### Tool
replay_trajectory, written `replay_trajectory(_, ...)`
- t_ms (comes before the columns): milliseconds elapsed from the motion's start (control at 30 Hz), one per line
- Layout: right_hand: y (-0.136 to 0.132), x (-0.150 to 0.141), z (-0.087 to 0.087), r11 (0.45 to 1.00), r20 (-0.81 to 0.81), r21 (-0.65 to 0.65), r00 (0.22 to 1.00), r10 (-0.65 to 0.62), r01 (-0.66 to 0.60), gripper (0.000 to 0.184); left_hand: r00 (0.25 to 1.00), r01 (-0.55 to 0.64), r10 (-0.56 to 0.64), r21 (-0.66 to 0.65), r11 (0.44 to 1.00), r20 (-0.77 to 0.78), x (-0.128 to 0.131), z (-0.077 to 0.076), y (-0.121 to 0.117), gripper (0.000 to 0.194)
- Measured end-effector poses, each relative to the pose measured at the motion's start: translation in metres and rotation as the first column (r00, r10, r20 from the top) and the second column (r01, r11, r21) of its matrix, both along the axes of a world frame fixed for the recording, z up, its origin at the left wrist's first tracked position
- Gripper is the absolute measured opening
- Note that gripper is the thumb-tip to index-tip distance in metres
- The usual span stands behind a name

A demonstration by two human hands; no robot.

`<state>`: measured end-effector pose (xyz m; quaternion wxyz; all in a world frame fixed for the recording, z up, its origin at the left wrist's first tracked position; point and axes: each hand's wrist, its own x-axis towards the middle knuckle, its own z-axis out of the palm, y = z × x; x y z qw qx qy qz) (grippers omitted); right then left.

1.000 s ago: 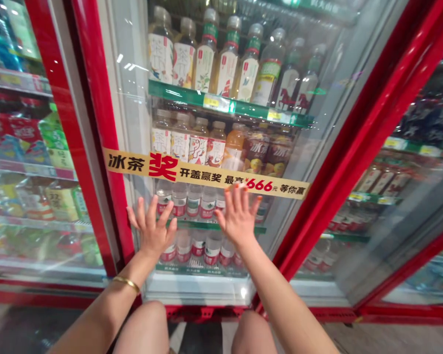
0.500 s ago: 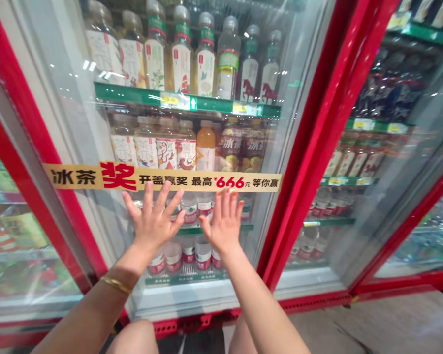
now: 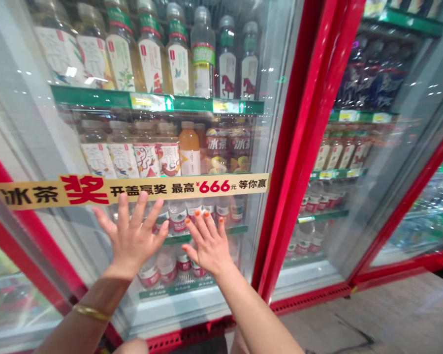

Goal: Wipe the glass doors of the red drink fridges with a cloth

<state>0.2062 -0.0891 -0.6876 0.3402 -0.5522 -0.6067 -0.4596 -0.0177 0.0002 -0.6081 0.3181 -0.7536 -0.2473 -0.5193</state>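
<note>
In front of me is a red-framed glass cooler door [image 3: 239,147] with a yellow banner strip [image 3: 162,189] across it. My left hand [image 3: 133,241], fingers spread, is held up before the glass, its fingertips overlapping the strip's lower edge. Lower and to the right, my right hand [image 3: 208,246] is stretched out flat with its fingers apart. Neither hand holds anything. I cannot tell whether the palms touch the glass. Behind the door stand tea bottles [image 3: 149,64], an orange juice bottle [image 3: 189,147] and water bottles [image 3: 177,219].
Green shelf edges [image 3: 192,104] carry price tags inside the cooler. To the right is another cooler section [image 3: 317,216] with more bottles behind glass. A red door post [image 3: 299,132] divides the two. Grey floor [image 3: 339,319] shows at the lower right; my knee [image 3: 133,346] is at the bottom.
The view has come nearer to the door, and the strip and bottles appear larger. Both hands appear lower and farther left, with the right hand turned more to the left.
</note>
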Motion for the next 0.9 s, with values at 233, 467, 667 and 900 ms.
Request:
replay_trajectory(233,-0.013,0.040,0.034,0.959,-0.367,0.134,0.911,-0.187,0.251,0.087,1.000,-0.028,0.028,0.017,0.999,-0.004,0.000,-0.002,0.002,0.087)
replay_trajectory(467,-0.005,0.003,0.068,0.998,0.078,0.049,0.996,-0.032,0.028,0.082,1.000,-0.001,0.001,0.003,1.000,0.022,0.000,-0.005,0.003,0.088)
replay_trajectory(667,-0.007,0.033,0.085,0.949,-0.335,0.179,0.923,-0.190,0.260,0.087,0.999,0.022,-0.023,0.019,1.000,0.042,0.001,-0.005,0.005,0.087)
replay_trajectory(900,-0.012,0.018,0.068,0.992,0.026,0.096,0.996,-0.090,0.087,0.083,1.000,0.013,-0.015,0.077,0.997,0.026,0.002,-0.002,0.003,0.088)
